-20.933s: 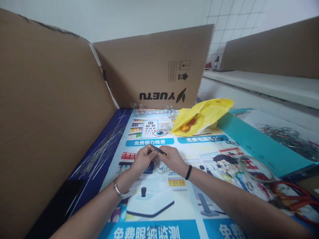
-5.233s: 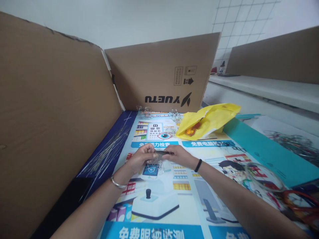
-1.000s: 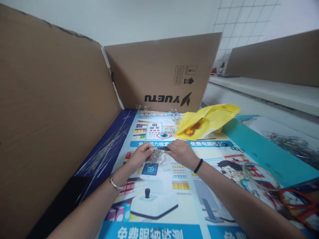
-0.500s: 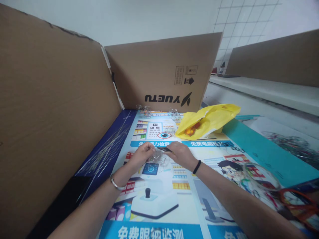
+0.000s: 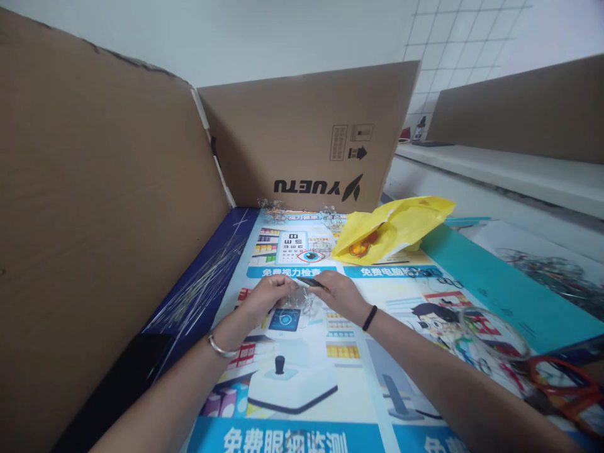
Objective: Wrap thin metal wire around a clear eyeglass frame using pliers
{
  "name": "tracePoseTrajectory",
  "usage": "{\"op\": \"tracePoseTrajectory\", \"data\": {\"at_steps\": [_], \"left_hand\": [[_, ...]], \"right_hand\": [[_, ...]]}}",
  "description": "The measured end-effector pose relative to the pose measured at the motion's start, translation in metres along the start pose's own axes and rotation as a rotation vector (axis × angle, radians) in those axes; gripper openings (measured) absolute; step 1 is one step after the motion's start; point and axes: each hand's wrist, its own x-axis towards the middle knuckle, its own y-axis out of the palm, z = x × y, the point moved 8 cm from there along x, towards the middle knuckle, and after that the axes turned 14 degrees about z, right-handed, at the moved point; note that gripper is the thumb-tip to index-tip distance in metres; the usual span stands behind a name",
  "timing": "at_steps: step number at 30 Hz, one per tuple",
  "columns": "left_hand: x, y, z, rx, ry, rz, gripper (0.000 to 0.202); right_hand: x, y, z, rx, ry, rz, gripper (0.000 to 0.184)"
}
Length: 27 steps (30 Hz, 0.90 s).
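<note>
Two hands: both are close together over the middle of the surface (image 5: pixel 330 390), which is covered by a bright picture poster.
Left hand (image 5: pixel 263 303): its fingers are curled shut and pinch one side of the clear glasses (image 5: pixel 300 303).
Right hand (image 5: pixel 342 294): its fingers are closed around a thin dark tool (image 5: pixel 311 282).
Tool: its tip points left, toward the left hand, and sits right at the top edge of the clear glasses. I cannot tell if it touches them.
Clear glasses: they are held just above the poster, between the two hands.
Wrists: a silver bangle (image 5: pixel 219 347) is on the left one and a black band (image 5: pixel 369 318) is on the right one.
Yellow bag (image 5: pixel 394 228): it lies crumpled behind the right hand, well apart from it.
Thin metal sticks (image 5: pixel 201 286): a bunch of them lies on the dark blue strip to the left of the hands.
Red glasses (image 5: pixel 564 385): they lie far to the right, near the edge of the view.
Cardboard walls: one big sheet (image 5: pixel 94 220) stands on the left, and another (image 5: pixel 302 132) with dark letters stands at the back.
</note>
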Motion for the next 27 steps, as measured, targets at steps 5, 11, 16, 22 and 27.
{"op": "tracePoseTrajectory", "data": {"at_steps": [5,11,16,22,27], "left_hand": [[0.0,0.003,-0.001,-0.061,0.019,0.0,0.018],[0.0,0.002,0.001,-0.066,0.0,-0.026,0.022],[0.001,-0.003,0.005,-0.028,-0.011,-0.056,0.025],[0.002,-0.005,0.007,0.002,0.022,-0.051,0.02],[0.003,-0.01,0.008,0.015,0.024,-0.098,0.02]], "right_hand": [[0.0,-0.001,0.0,0.037,0.008,-0.01,0.03],[0.0,-0.003,0.001,0.07,0.021,-0.005,0.029],[0.001,-0.004,0.002,0.072,0.033,0.015,0.033],[0.001,-0.008,0.004,0.017,0.0,-0.027,0.033],[-0.001,-0.012,0.001,-0.001,0.015,-0.099,0.03]]}}
